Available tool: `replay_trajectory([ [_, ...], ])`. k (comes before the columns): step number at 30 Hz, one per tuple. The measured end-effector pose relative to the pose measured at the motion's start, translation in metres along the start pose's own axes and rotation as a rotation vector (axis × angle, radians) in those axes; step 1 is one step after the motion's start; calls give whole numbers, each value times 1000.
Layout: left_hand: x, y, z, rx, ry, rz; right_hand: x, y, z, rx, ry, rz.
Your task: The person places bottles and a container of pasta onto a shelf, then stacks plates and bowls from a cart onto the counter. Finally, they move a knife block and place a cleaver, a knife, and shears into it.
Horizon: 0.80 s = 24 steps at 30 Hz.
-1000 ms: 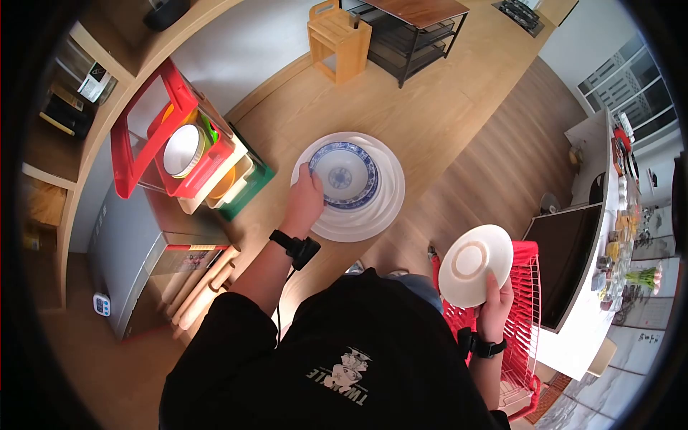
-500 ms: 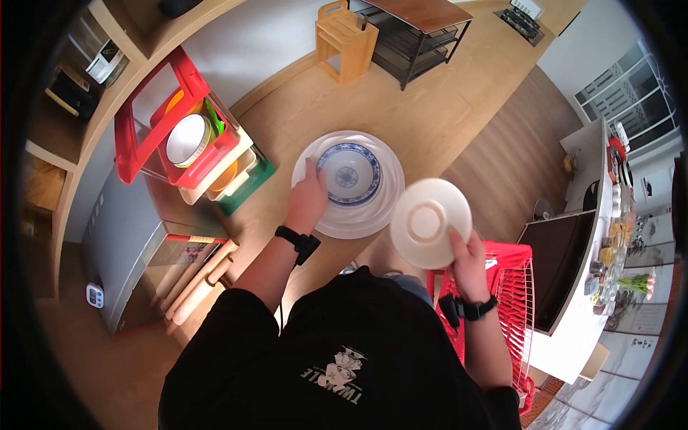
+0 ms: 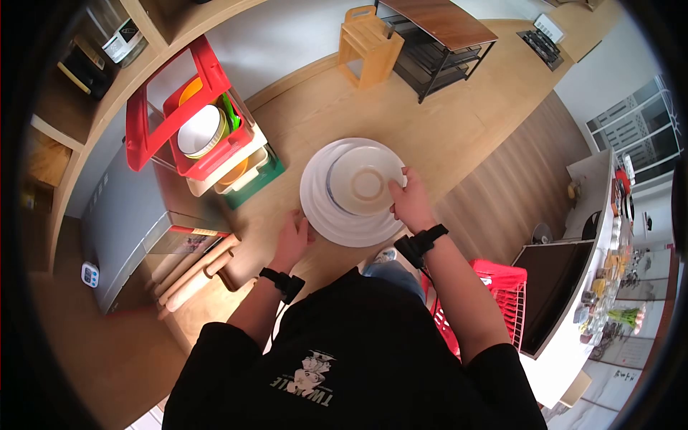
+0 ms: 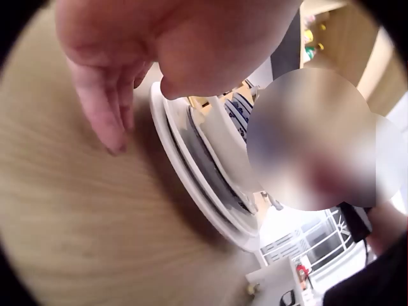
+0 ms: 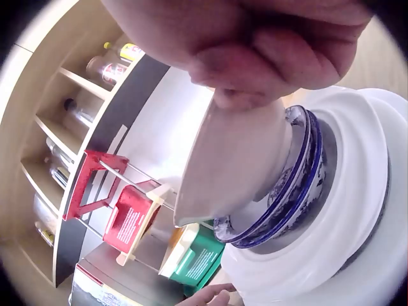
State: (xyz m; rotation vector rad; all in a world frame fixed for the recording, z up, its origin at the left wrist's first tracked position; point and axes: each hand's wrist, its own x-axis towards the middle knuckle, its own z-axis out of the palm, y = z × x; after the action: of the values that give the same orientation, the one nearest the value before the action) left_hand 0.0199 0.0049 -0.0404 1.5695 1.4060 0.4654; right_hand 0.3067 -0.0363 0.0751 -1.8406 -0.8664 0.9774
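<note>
The right hand (image 3: pixel 413 203) pinches the rim of a small white dish (image 3: pixel 355 175), held upside down over the stack. In the right wrist view the dish (image 5: pixel 233 159) tilts above two nested blue-and-white bowls (image 5: pixel 299 191), which sit on a stack of white plates (image 5: pixel 350 172). The left hand (image 3: pixel 292 240) is beside the lower left of the plates (image 3: pixel 319 215), holding nothing. Its fingers (image 4: pixel 105 118) extend near the plates' edges (image 4: pixel 191 172) in the left wrist view, over the wooden surface.
A red, cream and green tiered rack (image 3: pixel 222 154) with bowls stands at the left, by a grey box (image 3: pixel 136 222) and rolling pins (image 3: pixel 201 272). A wooden stool (image 3: pixel 369 46) and a black rack (image 3: pixel 437 64) are at the back. A red basket (image 3: pixel 505 287) is at the right.
The right hand has brought the white dish leftward from above the red basket to over the bowls. The left hand has let go of the bowl's edge and moved down toward the person.
</note>
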Motion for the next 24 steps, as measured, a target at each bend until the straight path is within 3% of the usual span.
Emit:
replay_trajectory([
  [1, -4, 5, 3, -316, -113, -135, 4, 0, 1, -1, -14, 0],
  [4, -7, 2, 16, -550, -218, -145, 11, -6, -1, -95, -56, 12],
  [11, -13, 11, 31, -640, -187, -239, 26, 1, -6, -161, -158, -16],
  [14, -21, 14, 34, -650, -211, -285, 35, 33, -12, -282, -145, -213],
  [17, -28, 22, 36, -661, -212, -318, 37, 44, -46, -178, -169, -129],
  [19, -27, 21, 40, -690, -179, -304, 45, 76, -74, -461, -69, -342],
  [20, -28, 21, 42, -722, -163, -316, 48, 82, -87, -459, -83, -350],
  [22, -32, 17, 47, -775, -137, -335, 48, 82, -105, -422, -267, -52],
  [24, -33, 21, 48, -748, -111, -331, 52, 81, -106, -366, -365, -21],
])
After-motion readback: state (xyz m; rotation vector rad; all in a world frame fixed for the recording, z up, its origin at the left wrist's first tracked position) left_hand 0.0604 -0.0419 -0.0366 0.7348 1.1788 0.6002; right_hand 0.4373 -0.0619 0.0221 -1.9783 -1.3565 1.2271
